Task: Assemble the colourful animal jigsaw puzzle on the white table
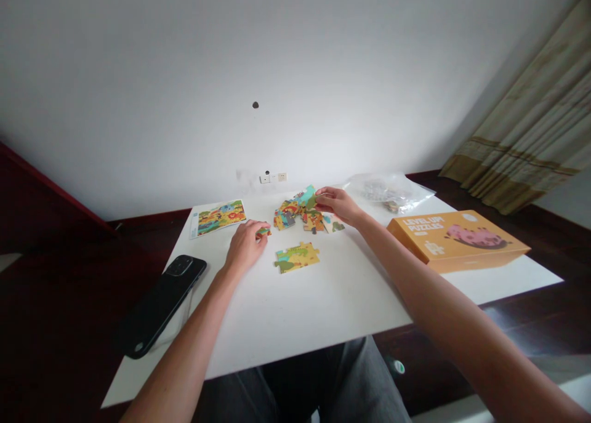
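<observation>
My left hand [244,245] rests on the white table [323,306], its fingertips pinching a small puzzle piece [265,231]. My right hand [336,205] reaches over a loose pile of colourful puzzle pieces [300,217] and holds one teal piece [308,197] lifted at the pile's top. A joined patch of yellow-green pieces [297,257] lies flat in front of the pile, between my two hands.
A printed picture card [218,217] lies at the back left. A black phone [159,303] overhangs the left edge. An orange puzzle box [457,239] sits at the right, a clear plastic bag [390,193] behind it. A curtain [540,127] hangs far right.
</observation>
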`<state>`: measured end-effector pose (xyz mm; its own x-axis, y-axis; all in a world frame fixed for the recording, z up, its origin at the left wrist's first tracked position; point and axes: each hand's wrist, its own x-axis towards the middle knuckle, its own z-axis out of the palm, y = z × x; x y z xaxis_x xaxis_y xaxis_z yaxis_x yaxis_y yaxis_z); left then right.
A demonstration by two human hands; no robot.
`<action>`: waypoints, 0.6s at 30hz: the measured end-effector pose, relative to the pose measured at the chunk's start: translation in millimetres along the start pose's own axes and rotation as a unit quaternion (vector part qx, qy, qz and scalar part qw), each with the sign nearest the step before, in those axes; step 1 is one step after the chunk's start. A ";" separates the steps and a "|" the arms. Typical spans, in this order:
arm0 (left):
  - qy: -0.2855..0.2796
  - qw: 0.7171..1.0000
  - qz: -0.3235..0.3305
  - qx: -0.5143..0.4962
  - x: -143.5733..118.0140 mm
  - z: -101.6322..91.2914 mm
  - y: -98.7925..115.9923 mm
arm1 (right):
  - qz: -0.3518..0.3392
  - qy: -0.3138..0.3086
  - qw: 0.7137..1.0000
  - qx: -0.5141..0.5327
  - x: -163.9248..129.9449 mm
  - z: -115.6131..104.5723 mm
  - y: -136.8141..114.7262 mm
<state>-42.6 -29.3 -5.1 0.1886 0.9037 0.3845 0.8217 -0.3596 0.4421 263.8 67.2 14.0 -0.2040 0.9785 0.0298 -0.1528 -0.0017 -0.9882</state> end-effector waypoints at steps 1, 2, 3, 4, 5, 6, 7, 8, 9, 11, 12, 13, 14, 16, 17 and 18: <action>0.005 1.000 0.000 -0.001 0.1 -0.1 -0.1 | -0.007 0.018 1.000 -0.014 1.2 -1.2 0.6; 0.010 1.000 -0.001 -0.002 0.3 -0.3 -0.3 | -0.017 0.043 0.998 -0.030 2.7 -3.0 1.0; 0.015 1.000 -0.003 -0.001 0.4 -0.4 -0.6 | -0.026 0.071 0.996 -0.046 4.3 -5.4 1.2; 0.021 1.000 -0.004 0.000 0.6 -0.4 -1.2 | -0.034 0.098 0.993 -0.060 6.0 -8.4 1.4; 0.025 1.000 -0.005 0.002 0.7 -0.2 -2.0 | -0.038 0.121 0.989 -0.075 7.6 -11.8 1.6; 0.029 1.000 -0.006 0.004 0.7 0.1 -2.9 | -0.038 0.137 0.985 -0.095 8.9 -15.4 1.9; 0.032 0.999 -0.007 0.006 0.6 0.6 -3.9 | -0.038 0.153 0.979 -0.127 10.0 -18.9 2.5; 0.034 0.999 -0.009 0.009 0.5 1.2 -4.9 | -0.043 0.170 0.969 -0.175 10.6 -22.2 3.5; 0.036 0.999 -0.014 0.013 0.2 1.9 -5.9 | -0.055 0.189 0.951 -0.238 10.9 -25.0 4.8; 0.038 0.999 -0.026 0.028 -0.6 3.2 -7.7 | -0.096 0.218 0.896 -0.376 10.3 -28.4 8.7; 0.038 0.998 -0.033 0.039 -1.1 3.7 -8.5 | -0.114 0.223 0.868 -0.429 9.8 -28.9 11.0; 0.036 0.997 -0.039 0.050 -1.5 4.0 -9.1 | -0.125 0.219 0.849 -0.464 9.1 -28.6 13.3; 0.033 0.997 -0.042 0.060 -1.9 4.2 -9.7 | -0.130 0.209 0.840 -0.483 8.5 -27.7 15.3; 0.025 0.996 -0.043 0.073 -2.3 4.3 -10.4 | -0.131 0.187 0.839 -0.494 7.3 -24.7 18.1; 0.021 0.996 -0.041 0.077 -2.4 4.1 -10.5 | -0.135 0.178 0.840 -0.495 6.7 -23.0 18.8; 0.018 0.996 -0.038 0.080 -2.4 4.0 -10.5 | -0.142 0.169 0.840 -0.496 6.1 -21.5 19.1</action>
<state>-49.6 -26.7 -13.9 0.1053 0.9173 0.3840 0.9090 -0.2453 0.3368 280.4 77.6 -7.9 0.0168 0.9133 0.4069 0.7657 0.2499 -0.5926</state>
